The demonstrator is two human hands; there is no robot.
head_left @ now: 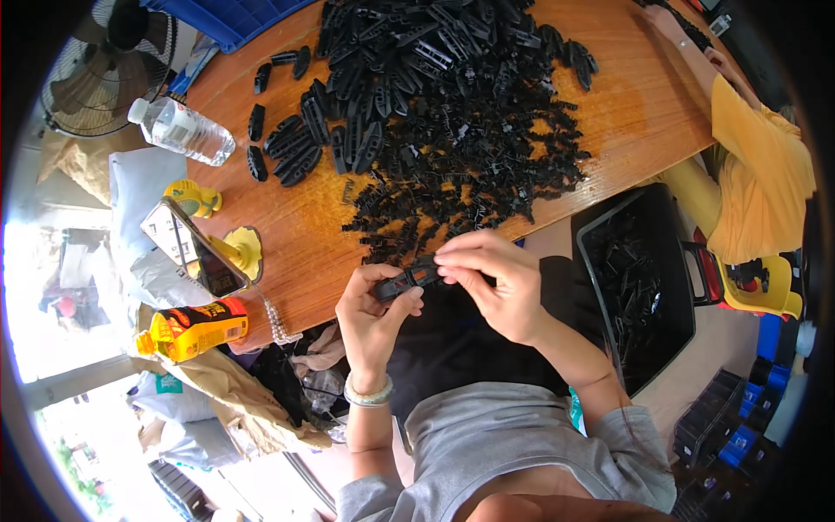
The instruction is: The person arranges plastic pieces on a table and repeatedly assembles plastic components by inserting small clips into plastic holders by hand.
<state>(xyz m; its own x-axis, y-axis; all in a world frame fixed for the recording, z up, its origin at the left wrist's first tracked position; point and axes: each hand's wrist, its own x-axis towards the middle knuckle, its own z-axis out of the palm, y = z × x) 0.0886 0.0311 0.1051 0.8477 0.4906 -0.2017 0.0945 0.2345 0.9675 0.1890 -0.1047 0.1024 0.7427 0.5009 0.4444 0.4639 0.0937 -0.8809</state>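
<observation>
pinching one black part [419,275], left hand [374,315] and right hand [497,283] meet off the table's [296,230] near edge; two bottles [202,331] line its left edge, bare wood [648,109] lies right.

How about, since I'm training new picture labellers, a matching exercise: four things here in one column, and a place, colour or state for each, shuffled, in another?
Things
1. Black piece showing some red
2. Clear plastic bottle
3. Phone
4. Black tub

Places, colours, states
A. Next to a yellow stand
B. Right of the person's lap, with black parts inside
C. In the left hand, the right hand close by its far end
D. Closed with a white cap

Pairs: 1-C, 2-D, 3-A, 4-B
</observation>
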